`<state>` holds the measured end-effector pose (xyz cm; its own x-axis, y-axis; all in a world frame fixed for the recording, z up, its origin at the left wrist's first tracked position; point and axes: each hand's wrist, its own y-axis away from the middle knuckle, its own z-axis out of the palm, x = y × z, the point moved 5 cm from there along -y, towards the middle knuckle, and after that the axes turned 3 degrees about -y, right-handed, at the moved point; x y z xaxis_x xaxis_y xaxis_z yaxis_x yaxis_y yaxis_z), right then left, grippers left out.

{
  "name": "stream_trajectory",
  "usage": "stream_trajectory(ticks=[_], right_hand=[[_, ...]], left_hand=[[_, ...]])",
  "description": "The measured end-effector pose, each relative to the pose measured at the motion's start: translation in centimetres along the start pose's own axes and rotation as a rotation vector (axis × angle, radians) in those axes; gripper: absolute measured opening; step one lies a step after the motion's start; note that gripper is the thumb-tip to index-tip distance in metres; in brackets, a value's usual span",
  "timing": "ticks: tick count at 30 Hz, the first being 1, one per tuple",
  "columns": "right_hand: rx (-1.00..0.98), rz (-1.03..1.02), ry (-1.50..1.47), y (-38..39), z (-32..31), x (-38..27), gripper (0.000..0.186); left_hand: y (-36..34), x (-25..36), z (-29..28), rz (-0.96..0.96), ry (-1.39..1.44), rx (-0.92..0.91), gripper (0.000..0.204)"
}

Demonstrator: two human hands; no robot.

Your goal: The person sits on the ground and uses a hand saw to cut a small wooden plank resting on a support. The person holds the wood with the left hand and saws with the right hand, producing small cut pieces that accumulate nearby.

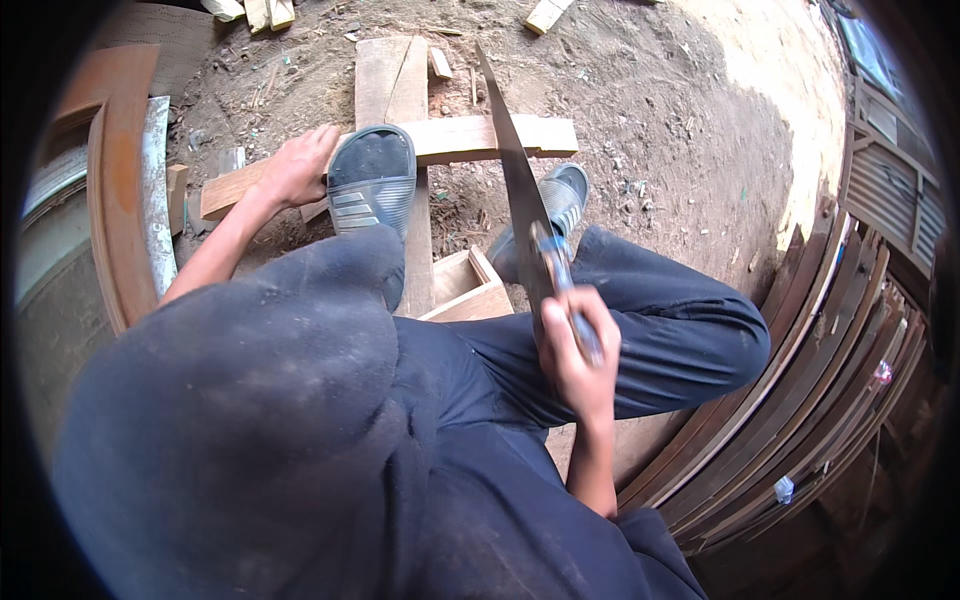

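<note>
A wooden beam [465,140] lies crosswise over a wider plank [388,80] on the ground. My left hand [298,170] grips the beam left of my foot, its fingers curled over the far side. My left foot in a dark slide sandal [372,185] presses on top of the beam. With my right hand [582,345] I hold a hand saw [518,175] by its handle, slightly blurred. The long blade points away from me, its tip beyond the beam; in this view it crosses in front of the beam's right part. Whether it touches the wood, I cannot tell.
A small wooden box-like piece [468,290] sits between my legs. My other sandal [565,200] is just right of the blade. A brown wooden frame [125,180] stands at left. Long dark boards [800,350] are stacked at right. Offcuts [545,14] lie on the dirt ground.
</note>
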<state>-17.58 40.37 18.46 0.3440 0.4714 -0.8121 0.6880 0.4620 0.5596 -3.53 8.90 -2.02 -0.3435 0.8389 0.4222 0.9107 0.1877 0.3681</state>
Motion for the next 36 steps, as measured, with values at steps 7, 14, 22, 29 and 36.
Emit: stream_trajectory(ticks=[7, 14, 22, 29, 36], right_hand=[[0.115, 0.048, -0.203, -0.8, 0.8, 1.5, 0.034], [0.093, -0.033, 0.266, -2.5, 2.5, -0.1, 0.028], [0.086, 0.215, 0.119, 2.5, -0.2, -1.5, 0.019], [0.068, 0.043, 0.111, -5.1, 2.4, -0.7, 0.028], [0.104, 0.027, 0.234, 2.6, 0.9, -1.4, 0.017]], left_hand=[[-0.4, -0.1, -0.2, 0.001, -0.011, 0.006, 0.052], [-0.2, 0.0, 0.0, -0.011, -0.016, -0.015, 0.053], [0.3, 0.5, -0.5, -0.073, -0.041, -0.054, 0.056], [-0.2, 0.3, -0.4, -0.053, 0.013, -0.053, 0.049], [0.2, 0.2, -0.3, -0.043, -0.023, -0.002, 0.048]])
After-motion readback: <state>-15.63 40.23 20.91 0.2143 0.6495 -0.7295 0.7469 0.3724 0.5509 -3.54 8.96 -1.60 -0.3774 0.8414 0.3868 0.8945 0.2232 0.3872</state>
